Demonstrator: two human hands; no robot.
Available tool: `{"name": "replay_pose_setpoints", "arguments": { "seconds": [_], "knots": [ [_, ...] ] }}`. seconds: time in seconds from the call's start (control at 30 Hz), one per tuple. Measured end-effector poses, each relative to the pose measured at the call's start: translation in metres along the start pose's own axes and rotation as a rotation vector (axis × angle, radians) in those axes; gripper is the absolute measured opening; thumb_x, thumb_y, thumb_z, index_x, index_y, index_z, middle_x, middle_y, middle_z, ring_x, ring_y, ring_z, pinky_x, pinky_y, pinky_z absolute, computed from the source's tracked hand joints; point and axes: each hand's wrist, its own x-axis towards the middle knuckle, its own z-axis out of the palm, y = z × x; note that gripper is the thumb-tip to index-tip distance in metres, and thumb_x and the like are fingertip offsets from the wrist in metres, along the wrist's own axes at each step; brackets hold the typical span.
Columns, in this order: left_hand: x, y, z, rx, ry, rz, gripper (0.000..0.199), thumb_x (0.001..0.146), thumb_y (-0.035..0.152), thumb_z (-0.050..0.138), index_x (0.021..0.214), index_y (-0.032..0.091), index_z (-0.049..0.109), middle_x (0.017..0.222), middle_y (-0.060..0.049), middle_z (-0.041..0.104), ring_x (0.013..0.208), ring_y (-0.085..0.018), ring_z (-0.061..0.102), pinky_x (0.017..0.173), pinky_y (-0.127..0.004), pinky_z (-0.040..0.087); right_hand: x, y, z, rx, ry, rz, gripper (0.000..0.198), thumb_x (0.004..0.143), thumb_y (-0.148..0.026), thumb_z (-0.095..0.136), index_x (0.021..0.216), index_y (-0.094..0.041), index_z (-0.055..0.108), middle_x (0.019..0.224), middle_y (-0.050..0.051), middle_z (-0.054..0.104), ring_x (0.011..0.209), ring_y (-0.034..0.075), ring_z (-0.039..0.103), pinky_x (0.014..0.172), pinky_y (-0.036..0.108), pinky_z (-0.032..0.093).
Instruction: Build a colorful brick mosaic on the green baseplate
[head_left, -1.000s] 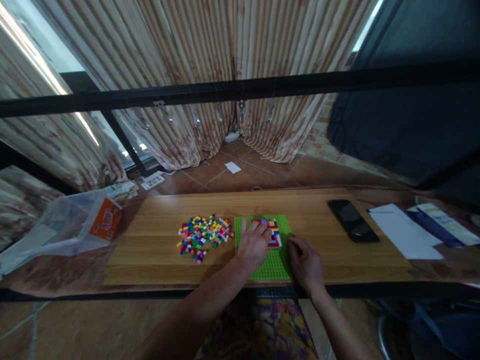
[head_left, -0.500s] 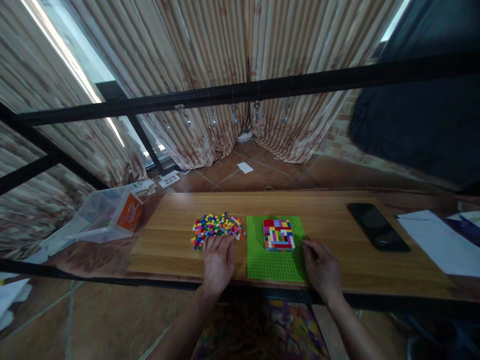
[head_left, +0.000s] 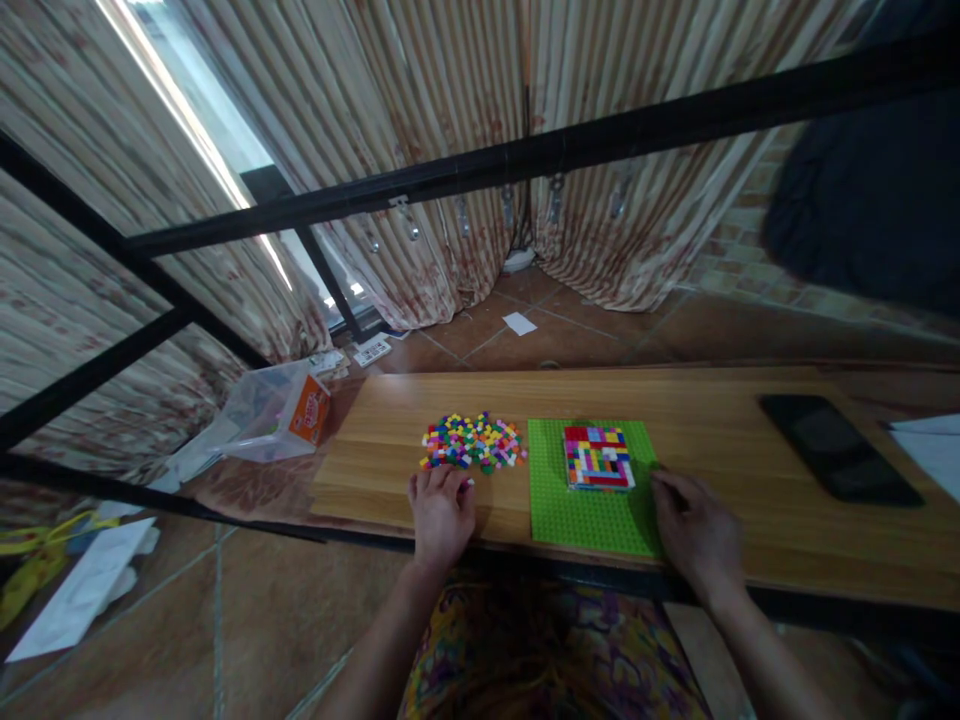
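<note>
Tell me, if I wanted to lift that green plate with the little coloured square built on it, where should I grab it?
Probably by the bare edges of the green baseplate, not the brick mosaic on its far half. It lies flat on the wooden board, so pinch the near edge from your side, by the right hand, and slide fingers under.

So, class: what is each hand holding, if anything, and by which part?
The left hand pinches at small bricks, unclear if gripped. The right hand rests on the green baseplate's right edge.
</note>
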Motion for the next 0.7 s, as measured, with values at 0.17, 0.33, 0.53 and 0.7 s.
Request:
{"name": "replay_pose_setpoints", "arguments": {
  "seconds": [0.17,0.33,0.53,0.7],
  "knots": [
    [0.005,0.001,0.005,0.022,-0.026,0.006,0.013,0.085,0.022,0.055,0.084,0.023,0.068,0.099,-0.005,0.067,0.096,-0.025,0.056,0.09,-0.044,0.038,0.001,-0.001,0.0,0.015,-0.013,-0.008,0.038,0.089,-0.046,0.043,0.092,-0.018,0.069,0.092,0.012,0.069,0.08,0.025,0.064,0.07,0.037,0.049],
    [0.014,0.011,0.004,-0.099,0.018,0.073,0.013,0.089,0.02,0.052,0.088,0.021,0.066,0.097,-0.005,0.069,0.094,-0.023,0.059,0.092,-0.043,0.039,0.001,-0.002,0.001,0.052,-0.008,0.011,0.034,0.089,-0.043,0.045,0.094,-0.018,0.068,0.094,0.011,0.069,0.083,0.024,0.065,0.074,0.037,0.05],
    [0.032,0.059,0.009,-0.382,-0.077,0.218,0.015,0.092,0.02,0.049,0.096,0.021,0.063,0.091,-0.003,0.069,0.087,-0.017,0.062,0.079,-0.028,0.049,0.003,-0.006,-0.001,0.054,-0.02,0.025,0.031,0.09,-0.039,0.045,0.093,-0.018,0.068,0.093,0.011,0.069,0.082,0.023,0.064,0.073,0.037,0.051],
    [0.051,0.105,0.021,-0.45,-0.158,0.387,0.018,0.093,0.019,0.048,0.098,0.022,0.065,0.092,-0.001,0.068,0.087,-0.014,0.062,0.08,-0.024,0.049,0.003,-0.007,0.0,0.075,-0.021,0.016,0.031,0.091,-0.037,0.044,0.093,-0.019,0.069,0.093,0.01,0.069,0.084,0.023,0.064,0.074,0.038,0.051]
  ]
}}
